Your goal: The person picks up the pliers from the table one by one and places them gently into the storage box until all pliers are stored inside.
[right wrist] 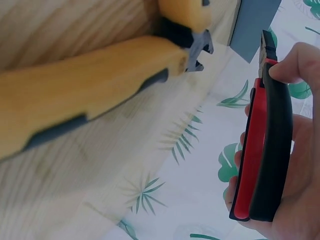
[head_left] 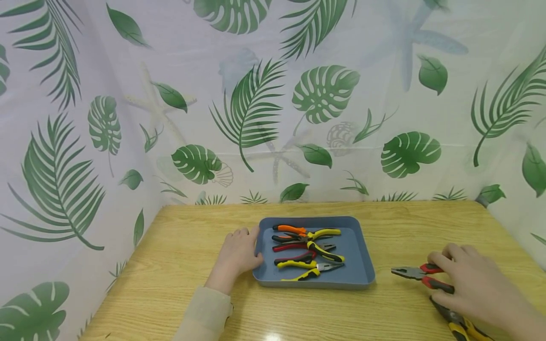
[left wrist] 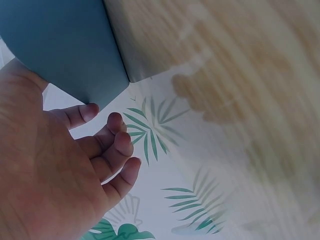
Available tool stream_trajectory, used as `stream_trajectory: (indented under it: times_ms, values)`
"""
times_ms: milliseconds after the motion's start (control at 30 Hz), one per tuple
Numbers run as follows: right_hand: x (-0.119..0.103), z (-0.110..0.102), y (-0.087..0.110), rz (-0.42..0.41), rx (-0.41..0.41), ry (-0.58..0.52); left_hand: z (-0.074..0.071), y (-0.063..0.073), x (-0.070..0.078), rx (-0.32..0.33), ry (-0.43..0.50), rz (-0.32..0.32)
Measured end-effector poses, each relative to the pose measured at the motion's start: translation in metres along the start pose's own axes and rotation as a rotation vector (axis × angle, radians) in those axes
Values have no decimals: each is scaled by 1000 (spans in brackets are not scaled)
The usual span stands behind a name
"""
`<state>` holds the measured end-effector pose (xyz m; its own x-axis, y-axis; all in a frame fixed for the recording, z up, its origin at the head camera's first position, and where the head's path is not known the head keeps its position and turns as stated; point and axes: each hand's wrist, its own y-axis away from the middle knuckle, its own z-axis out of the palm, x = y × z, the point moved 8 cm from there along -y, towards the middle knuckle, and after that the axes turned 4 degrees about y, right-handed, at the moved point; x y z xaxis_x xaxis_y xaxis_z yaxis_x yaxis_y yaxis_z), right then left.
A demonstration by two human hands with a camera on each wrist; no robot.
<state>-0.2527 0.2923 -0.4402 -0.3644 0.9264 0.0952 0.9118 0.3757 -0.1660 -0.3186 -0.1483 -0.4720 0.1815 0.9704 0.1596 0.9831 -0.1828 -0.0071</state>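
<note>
Pliers, red and black: I see them on the worktop to the right of the tray, nose pointing left toward it, with my right hand on their handles.
Right hand: fingers curled round the red and black handles; the right wrist view shows the two handles pressed together in the grip, thumb on top near the joint.
Left hand: lies flat on the worktop against the left side of the tray, fingers relaxed and slightly spread, gripping nothing; in the left wrist view the fingertips sit just beside the tray's corner.
Tray: blue, shallow, rounded corners, near the middle of the worktop.
In the tray: several pliers lie side by side, with orange, yellow, red and black handles, noses mostly pointing right.
Yellow pliers: on the worktop just under my right hand, partly hidden by it; yellow and black handles, blurred in the right wrist view.
Backdrop: I see a white curtain with green leaf prints round the worktop.
</note>
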Motion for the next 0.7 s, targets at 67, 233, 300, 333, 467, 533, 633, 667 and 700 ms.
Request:
stream_trajectory:
  times_ms: [67,233,300,333,467,533,633,667,700]
  values:
    - [-2,-1,-1,-12,15,1,0,0,0,1,-1,0]
    - [-7,-3,-3,-25,40,-4,1,-1,-1,5,-3,-1]
    - [-9,-4,-4,-26,47,-6,0,-1,-1,5,-2,-2]
    - [-10,-5,-5,-24,47,-7,0,-1,-1,5,0,-2]
    - [-13,-7,-7,-17,34,-10,0,0,-1,4,5,-4]
    - [-15,-8,-9,-15,31,-9,0,0,-1,5,8,-4]
    - [-18,-10,-11,-26,48,-11,0,0,-1,3,16,-4]
    - [-18,-10,-11,-30,52,-14,0,0,-1,2,18,-4]
    - [-19,-11,-12,-33,53,-17,0,1,-1,1,20,-4]
